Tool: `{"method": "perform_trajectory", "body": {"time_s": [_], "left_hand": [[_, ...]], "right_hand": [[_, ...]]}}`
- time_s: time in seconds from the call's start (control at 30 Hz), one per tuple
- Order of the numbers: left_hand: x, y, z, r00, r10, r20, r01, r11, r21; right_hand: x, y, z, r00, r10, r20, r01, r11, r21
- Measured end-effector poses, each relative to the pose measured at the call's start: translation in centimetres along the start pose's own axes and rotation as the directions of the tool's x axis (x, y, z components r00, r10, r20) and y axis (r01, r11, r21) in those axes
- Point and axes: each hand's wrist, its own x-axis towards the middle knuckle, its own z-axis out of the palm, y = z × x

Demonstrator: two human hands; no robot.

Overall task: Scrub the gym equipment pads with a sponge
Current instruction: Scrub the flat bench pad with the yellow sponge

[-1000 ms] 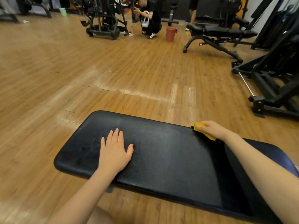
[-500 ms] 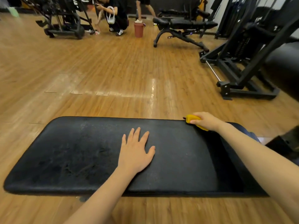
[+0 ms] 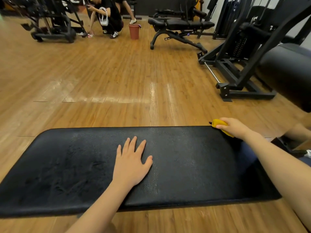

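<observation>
While left hand stayed flat, fingers straight, on pad, right hand kept grip pinched on yellow sponge at pad's far right edge. Sponge barely shifted; scrubbing likely confined to that edge.

pad: grained black leatherette, perhaps damp | floor: glossy wood planks

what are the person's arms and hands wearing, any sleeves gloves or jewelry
Nothing shows: the left hand and right hand are bare, with no gloves, rings or watch visible. Both forearms are uncovered right to the frame edge, so no sleeves are in view.
</observation>
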Motion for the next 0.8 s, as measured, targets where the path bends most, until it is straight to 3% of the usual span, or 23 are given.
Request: {"method": "perform_trajectory", "body": {"time_s": [0.33,0.63,0.8], "left_hand": [[0.1,0.0,0.2,1.0,-0.004,-0.011,0.004,1.0,0.015],[0.1,0.1,0.1,1.0,-0.002,-0.01,0.002,1.0,0.022],[0.1,0.2,0.1,1.0,0.004,-0.003,-0.004,1.0,0.02]], "right_hand": [[-0.6,2.6,0.0,0.952,0.226,-0.206,-0.201,0.97,0.133],[-2.1,4.2,-0.6,0.879,0.436,-0.19,-0.373,0.88,0.293],[-3.2,5.1,-0.1,0.867,0.452,-0.208,-0.398,0.881,0.256]]}}
